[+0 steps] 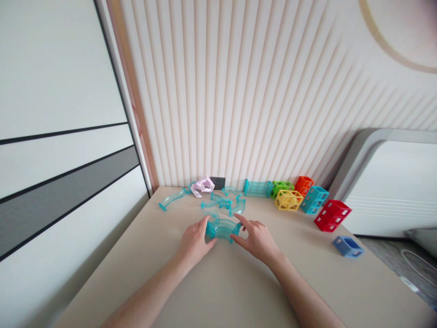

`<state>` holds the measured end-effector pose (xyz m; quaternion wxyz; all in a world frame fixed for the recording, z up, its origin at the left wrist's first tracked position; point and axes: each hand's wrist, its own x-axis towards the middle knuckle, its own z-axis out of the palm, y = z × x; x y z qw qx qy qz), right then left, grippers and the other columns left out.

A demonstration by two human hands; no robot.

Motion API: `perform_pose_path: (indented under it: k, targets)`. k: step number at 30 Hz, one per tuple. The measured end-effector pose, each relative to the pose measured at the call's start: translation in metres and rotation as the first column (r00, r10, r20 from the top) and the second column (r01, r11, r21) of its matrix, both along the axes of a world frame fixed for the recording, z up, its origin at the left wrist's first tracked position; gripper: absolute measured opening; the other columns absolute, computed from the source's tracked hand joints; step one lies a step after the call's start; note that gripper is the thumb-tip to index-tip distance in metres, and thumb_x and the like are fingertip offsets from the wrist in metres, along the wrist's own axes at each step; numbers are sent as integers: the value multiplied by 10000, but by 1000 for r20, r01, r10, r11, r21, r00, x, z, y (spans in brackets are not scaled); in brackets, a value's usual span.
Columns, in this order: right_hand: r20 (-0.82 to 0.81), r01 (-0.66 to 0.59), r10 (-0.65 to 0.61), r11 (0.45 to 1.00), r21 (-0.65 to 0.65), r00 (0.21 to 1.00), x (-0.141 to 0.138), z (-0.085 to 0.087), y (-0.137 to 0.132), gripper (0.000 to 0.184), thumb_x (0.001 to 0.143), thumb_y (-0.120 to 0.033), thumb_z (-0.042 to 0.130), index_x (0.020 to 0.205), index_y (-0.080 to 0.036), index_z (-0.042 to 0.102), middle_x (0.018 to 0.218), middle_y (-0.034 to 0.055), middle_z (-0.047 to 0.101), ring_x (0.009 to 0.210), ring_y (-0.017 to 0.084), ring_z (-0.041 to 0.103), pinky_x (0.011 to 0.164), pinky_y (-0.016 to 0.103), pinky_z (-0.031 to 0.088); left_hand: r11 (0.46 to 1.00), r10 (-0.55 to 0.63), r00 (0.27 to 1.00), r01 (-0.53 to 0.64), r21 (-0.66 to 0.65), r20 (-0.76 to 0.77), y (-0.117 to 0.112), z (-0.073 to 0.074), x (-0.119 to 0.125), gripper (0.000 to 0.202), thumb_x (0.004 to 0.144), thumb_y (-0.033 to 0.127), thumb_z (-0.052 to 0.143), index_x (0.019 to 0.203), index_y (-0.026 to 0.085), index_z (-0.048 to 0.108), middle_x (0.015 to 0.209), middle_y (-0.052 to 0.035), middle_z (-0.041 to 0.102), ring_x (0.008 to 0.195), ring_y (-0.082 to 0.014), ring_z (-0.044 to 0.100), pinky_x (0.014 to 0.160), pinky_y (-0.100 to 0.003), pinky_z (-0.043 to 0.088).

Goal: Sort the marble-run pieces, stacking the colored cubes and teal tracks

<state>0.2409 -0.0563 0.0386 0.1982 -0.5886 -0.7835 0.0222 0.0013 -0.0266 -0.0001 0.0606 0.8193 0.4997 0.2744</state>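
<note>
A stack of clear teal curved track pieces (223, 229) lies near the middle of the table, between my two hands. My left hand (195, 240) grips its left end, thumb on the near side and fingers on the far side. At the right end, my right hand (256, 237) has its thumb and index finger around the piece ends. Just beyond the stack are loose curved track pieces (220, 201) of the same teal plastic, several of them overlapping. One small teal piece (211, 214) lies right behind the stack.
A long curved track (174, 198) and crumpled lilac wrapping (202, 186) lie back left. Stacked straight teal tracks (258, 188) stand by the wall. Green (282, 187), yellow (288, 200), orange (303, 186), teal (314, 199), red (332, 215) and blue (348, 246) frame blocks line the right.
</note>
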Motion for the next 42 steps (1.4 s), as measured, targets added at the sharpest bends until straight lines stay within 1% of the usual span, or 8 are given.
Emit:
perform_pose_path:
  k: [4, 7, 10, 14, 23, 28, 34, 42]
  targets:
    - [15, 10, -10, 1000, 4, 1000, 0, -1, 1, 617, 837, -502, 661, 1387, -262, 517, 920, 45, 756, 810, 233, 711, 779, 333, 517, 1000, 4, 1000, -4, 11, 2, 0, -2, 0, 612, 780, 283, 714, 1324, 189, 449, 1169, -155, 704, 1039, -302, 692, 881, -419, 543]
    - [16, 6, -6, 1000, 3, 1000, 1, -3, 2, 640, 834, -521, 658, 1396, -254, 506, 937, 50, 755, 819, 231, 711, 792, 335, 513, 1000, 16, 1000, -16, 14, -10, -1, -2, 0, 605, 781, 351, 720, 1295, 165, 461, 1153, -163, 702, 1034, -311, 688, 879, -424, 544]
    - [15, 2, -2, 1000, -1, 1000, 0, -4, 2, 663, 833, -529, 655, 1410, -247, 489, 955, 59, 753, 834, 231, 711, 796, 332, 510, 999, 28, 999, -28, 16, -22, -3, -1, 1, 523, 829, 440, 664, 1232, 154, 493, 1100, -162, 704, 1019, -311, 688, 861, -415, 547]
    - [15, 12, -12, 1000, -25, 1000, -1, -3, 1, 669, 839, -521, 645, 1426, -255, 465, 941, 54, 751, 841, 234, 711, 792, 329, 508, 999, 27, 999, -26, 34, -42, -3, 1, 1, 408, 887, 480, 590, 1140, 165, 538, 1040, -143, 705, 985, -299, 686, 843, -404, 546]
    - [-13, 43, -45, 992, -120, 999, -3, -10, 2, 866, 826, -481, 648, 1544, -245, 226, 992, 70, 728, 928, 251, 702, 836, 330, 486, 997, 66, 995, -64, 39, -70, -3, 2, 1, 359, 909, 481, 553, 1064, 157, 569, 981, -124, 696, 948, -285, 677, 847, -387, 530]
    - [-7, 53, -55, 989, -140, 998, -5, -11, 2, 823, 838, -478, 632, 1536, -256, 256, 979, 66, 715, 935, 255, 693, 842, 328, 478, 996, 88, 993, -87, 18, -76, -5, 6, 3, 324, 892, 462, 575, 992, 154, 580, 912, -111, 691, 902, -283, 677, 809, -378, 528]
    - [-15, 51, -54, 988, -148, 998, -6, -12, 3, 825, 839, -464, 640, 1539, -248, 260, 976, 66, 711, 941, 250, 686, 854, 332, 475, 994, 105, 990, -102, 38, -94, -4, 6, 4, 282, 872, 448, 603, 919, 170, 589, 854, -96, 688, 848, -276, 683, 772, -360, 522]
    - [10, 46, -45, 990, -135, 999, -7, -15, 3, 837, 851, -441, 622, 1555, -233, 219, 972, 71, 719, 904, 244, 690, 819, 323, 480, 995, 98, 990, -98, 11, -96, -4, 5, 4, 276, 877, 456, 587, 913, 182, 579, 862, -91, 692, 860, -266, 679, 779, -353, 518]
